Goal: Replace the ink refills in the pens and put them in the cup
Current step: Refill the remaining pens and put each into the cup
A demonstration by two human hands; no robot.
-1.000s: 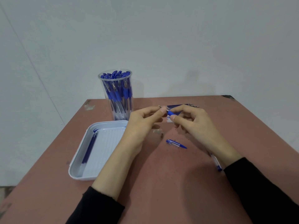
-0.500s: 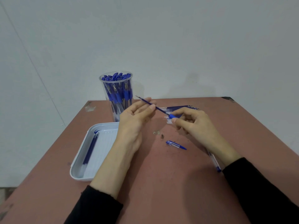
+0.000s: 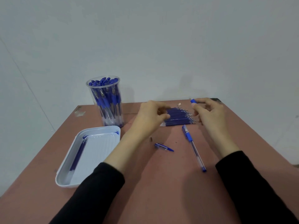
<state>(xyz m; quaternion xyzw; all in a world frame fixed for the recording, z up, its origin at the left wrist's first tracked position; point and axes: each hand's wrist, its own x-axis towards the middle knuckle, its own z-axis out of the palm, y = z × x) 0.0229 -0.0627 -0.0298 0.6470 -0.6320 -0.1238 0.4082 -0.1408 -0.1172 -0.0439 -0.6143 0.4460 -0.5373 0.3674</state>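
The step in hand looks like fetching a fresh refill for a pen that is apart. The left hand (image 3: 152, 117) reaches forward with its fingers curled down over the near end of the row of refills (image 3: 179, 118), which lies between the two hands. The fingers are blurred, so I cannot tell whether they already pinch one. The right hand (image 3: 208, 113) hovers just past the far end of the row and pinches a small blue piece (image 3: 193, 101) between thumb and forefinger. It is probably part of the pen's body, but the hand hides the rest.

To do it well, take only one refill. They lie side by side and touching, so roll the outermost one clear with a fingertip before lifting; otherwise its neighbours will come along or scatter. Lift it by the plain end, away from the writing point.

Keep the loose parts in mind. A metal tip (image 3: 151, 139) and a cap (image 3: 163, 147) lie on the tabletop (image 3: 161, 183) just behind the left hand's wrist (easy to sweep off with a sleeve). A whole-looking pen (image 3: 193, 147) lies beside the right wrist, on its inner side.

The cup (image 3: 102, 85), already packed with pens, stands to the left of the left hand. The tray (image 3: 100, 152) beside the left forearm holds a couple of used refills (image 3: 79, 155). With the cup so full, the finished pen will need a gap found for it rather than a push.
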